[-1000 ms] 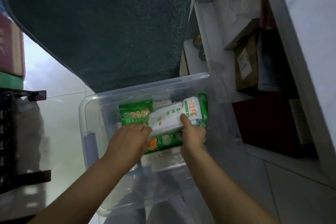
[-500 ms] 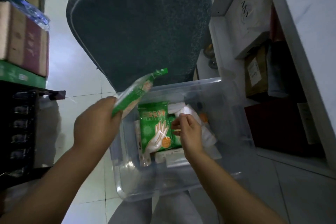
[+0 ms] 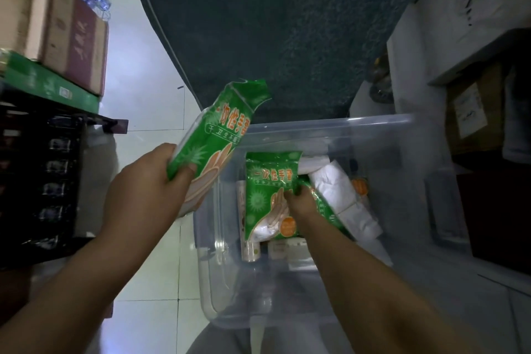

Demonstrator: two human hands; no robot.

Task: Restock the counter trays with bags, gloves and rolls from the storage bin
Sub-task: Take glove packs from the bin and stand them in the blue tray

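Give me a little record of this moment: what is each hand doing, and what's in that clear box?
left hand: grips a green glove pack, held up over the bin's left rim
right hand: inside the bin, fingers curled on the edge of a second glove pack
storage bin: clear plastic, no lid on
also in bin: white wrapped bundles; a small roll beside the second pack
behind bin: dark padded cushion

clear plastic bin (image 3: 330, 129), glossy glove pkt (image 3: 218, 135)
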